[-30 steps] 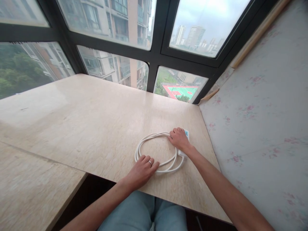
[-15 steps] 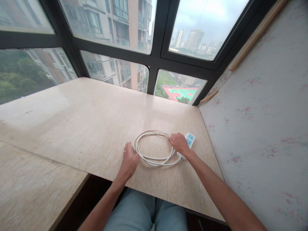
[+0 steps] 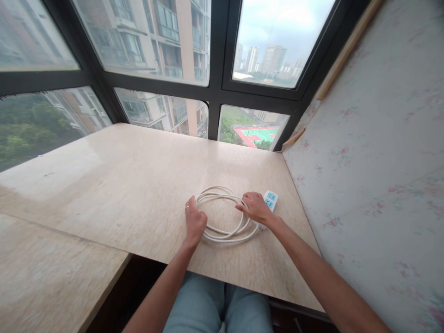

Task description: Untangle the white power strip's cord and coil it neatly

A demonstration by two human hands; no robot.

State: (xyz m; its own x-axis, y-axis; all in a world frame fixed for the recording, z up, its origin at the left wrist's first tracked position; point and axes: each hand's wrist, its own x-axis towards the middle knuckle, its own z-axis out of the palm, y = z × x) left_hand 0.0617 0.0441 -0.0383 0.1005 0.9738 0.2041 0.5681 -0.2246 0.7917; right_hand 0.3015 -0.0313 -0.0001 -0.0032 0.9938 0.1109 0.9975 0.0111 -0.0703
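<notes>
A white power cord (image 3: 227, 240) lies in a loose oval coil on the stone sill. My left hand (image 3: 196, 221), with a ring on one finger, closes round the coil's left side. On the coil's right side, my right hand (image 3: 255, 207) grips the loops between thumb and fingers. Partly behind that hand sits the white power strip (image 3: 271, 198) with blue socket faces, joined to the cord. The right hand and wrist hide the strip's middle.
The beige sill (image 3: 138, 185) runs to dark-framed windows (image 3: 214, 96) at the back. A flower-patterned wall (image 3: 347, 175) bounds the right side. The sill's front edge lies just above my legs (image 3: 222, 300), and a lower-left slab (image 3: 52, 273) borders a dark gap.
My left hand has moved in from beside the coil and closed on its left side. My right thumb has shifted inward over the loops. The camera view has shifted slightly.
</notes>
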